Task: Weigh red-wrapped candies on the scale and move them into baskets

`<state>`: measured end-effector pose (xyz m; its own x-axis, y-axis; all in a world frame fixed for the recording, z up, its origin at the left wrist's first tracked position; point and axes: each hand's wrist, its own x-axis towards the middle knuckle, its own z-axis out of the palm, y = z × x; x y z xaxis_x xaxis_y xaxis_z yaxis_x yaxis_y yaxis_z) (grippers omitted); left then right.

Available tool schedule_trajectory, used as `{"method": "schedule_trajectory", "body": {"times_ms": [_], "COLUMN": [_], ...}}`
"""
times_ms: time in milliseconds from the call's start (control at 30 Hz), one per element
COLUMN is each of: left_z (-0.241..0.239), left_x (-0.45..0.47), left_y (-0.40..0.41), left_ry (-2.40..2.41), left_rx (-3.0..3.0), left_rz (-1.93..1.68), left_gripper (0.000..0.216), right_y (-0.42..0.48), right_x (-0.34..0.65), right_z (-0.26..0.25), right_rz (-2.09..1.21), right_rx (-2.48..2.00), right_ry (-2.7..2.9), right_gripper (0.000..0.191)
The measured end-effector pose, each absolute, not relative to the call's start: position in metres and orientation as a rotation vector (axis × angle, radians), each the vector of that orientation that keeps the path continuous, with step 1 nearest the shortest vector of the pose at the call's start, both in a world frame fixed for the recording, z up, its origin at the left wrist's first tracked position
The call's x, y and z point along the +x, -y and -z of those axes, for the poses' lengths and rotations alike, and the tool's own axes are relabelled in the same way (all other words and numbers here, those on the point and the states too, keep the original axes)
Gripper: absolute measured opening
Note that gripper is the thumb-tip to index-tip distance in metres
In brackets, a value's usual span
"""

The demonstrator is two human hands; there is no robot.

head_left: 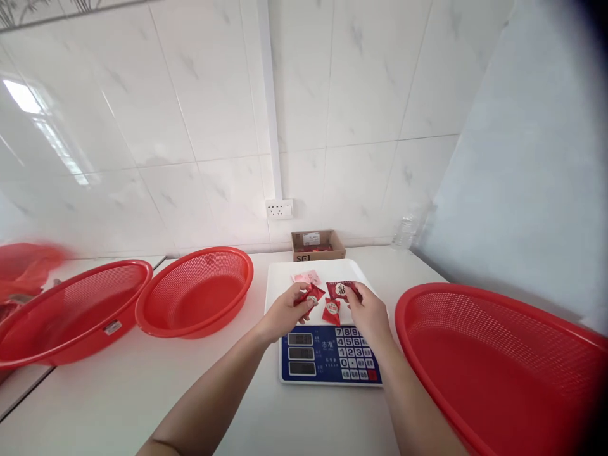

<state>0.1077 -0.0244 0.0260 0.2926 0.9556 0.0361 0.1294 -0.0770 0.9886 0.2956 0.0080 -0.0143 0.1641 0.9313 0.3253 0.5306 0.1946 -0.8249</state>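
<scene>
Above the white pan [277, 278] of a digital scale [327, 354], my left hand [287, 311] is closed around a small red wrapped packet [312, 295]. My right hand [369, 309] pinches a darker red packet [338, 289] with a white round label bearing a dark character. Between the two hands, another red packet [331, 311] with a white round label lies on the pan. Behind them is a pink packet [306, 277], partly covered by my left hand's packet. The scale's blue panel with displays and number keys faces me.
Behind the scale stands a cardboard box [318, 246] with red packets inside. Red plastic baskets are on both sides: one right [498, 354], two left [194, 291] [76, 310]. A clear plastic container [403, 232] stands by the tiled wall, below and right of a socket [280, 209].
</scene>
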Motion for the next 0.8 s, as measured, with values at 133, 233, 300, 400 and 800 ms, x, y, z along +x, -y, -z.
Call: {"method": "schedule_trajectory", "body": {"times_ms": [133,233,300,400,800], "left_z": [-0.031,-0.033,-0.033,-0.032,-0.020], "left_x": [0.104,0.098,0.095,0.094,0.108], "left_y": [0.017,0.010,0.006,0.001,-0.002], "left_ry": [-1.093,-1.100,-1.085,-1.006,-0.727], "left_rx": [1.541,1.527,1.535,1.580,1.307], "left_rz": [-0.894,-0.881,-0.878,-0.847,-1.092], "left_gripper": [0.036,0.035,0.034,0.035,0.040], "right_y": [-0.016,-0.016,-0.011,-0.005,0.006], "right_x": [0.294,0.285,0.276,0.263,0.259], "right_z": [0.015,0.004,-0.005,-0.014,-0.007], "right_rz": [-0.322,-0.212,-0.376,-0.543,-1.086], "right_rx": [-1.455,-1.400,-1.373,-1.343,-1.084], "right_ry": [1.478,1.499,1.597,1.765,1.322], "right_gripper": [0.043,0.042,0.039,0.042,0.044]}}
